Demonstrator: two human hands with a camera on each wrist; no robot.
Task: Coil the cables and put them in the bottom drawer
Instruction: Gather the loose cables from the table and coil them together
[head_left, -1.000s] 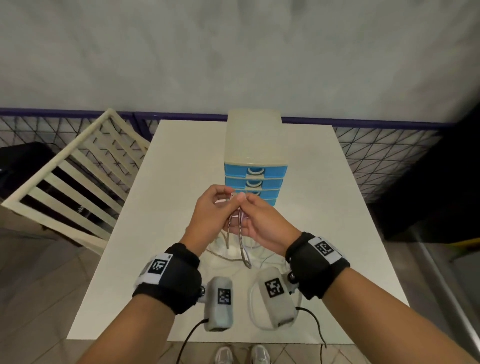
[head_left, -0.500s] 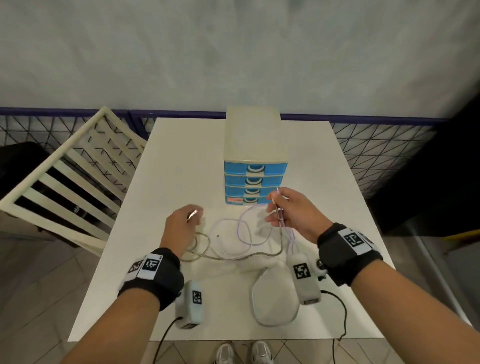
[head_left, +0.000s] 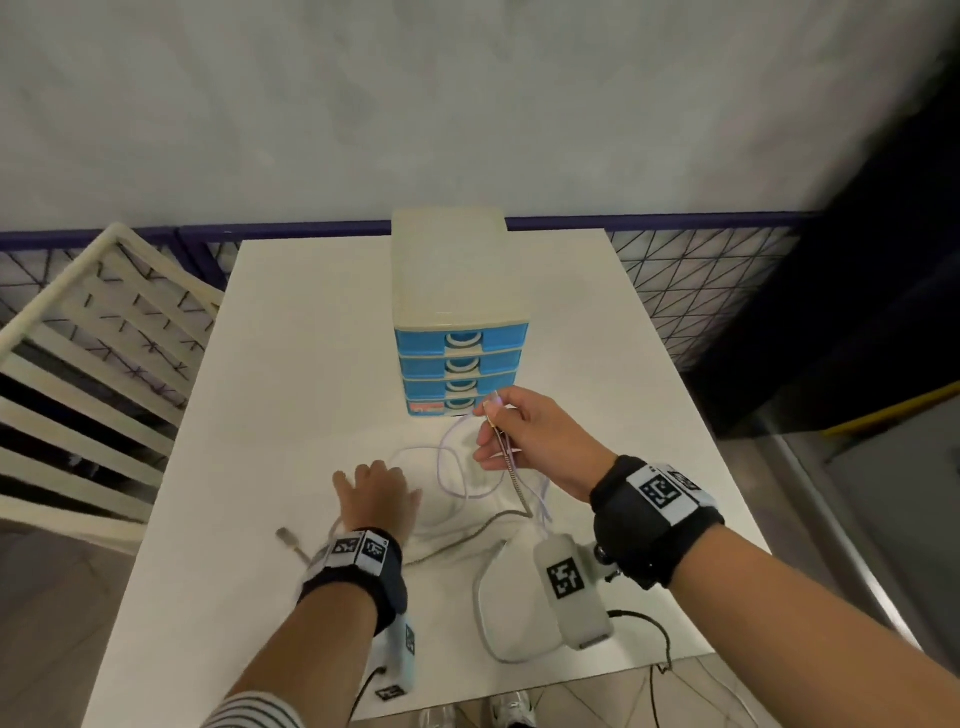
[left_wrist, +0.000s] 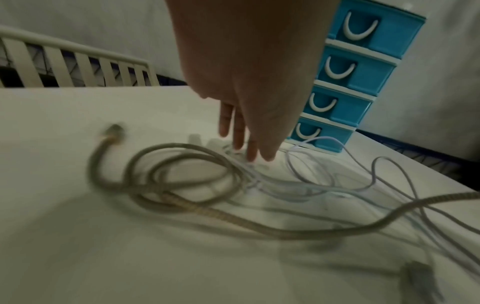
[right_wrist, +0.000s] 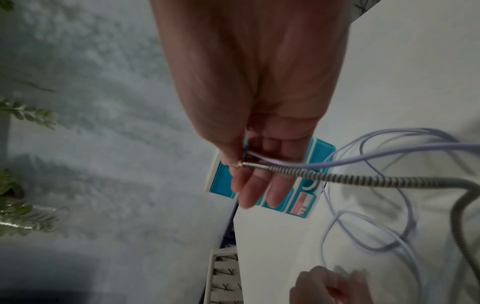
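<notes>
A cream drawer unit with blue drawers stands mid-table; its bottom drawer is closed. My right hand is raised just in front of it and pinches the ends of a grey braided cable and a thin lilac cable between thumb and fingers. Both cables hang down to the table. My left hand is low over the tangle with straight fingers touching the thin white strands. The braided cable's loops lie loose, its free connector left of my wrist.
A thicker white cable lies in a loop near the table's front edge. A white slatted frame leans off the left side. A mesh railing runs behind the table, and a plant shows in the right wrist view.
My hands came apart from a joint hold. The left hand then let the braided cable's connector drop on the table and moved right over the thin cables. The right hand keeps its pinch.
</notes>
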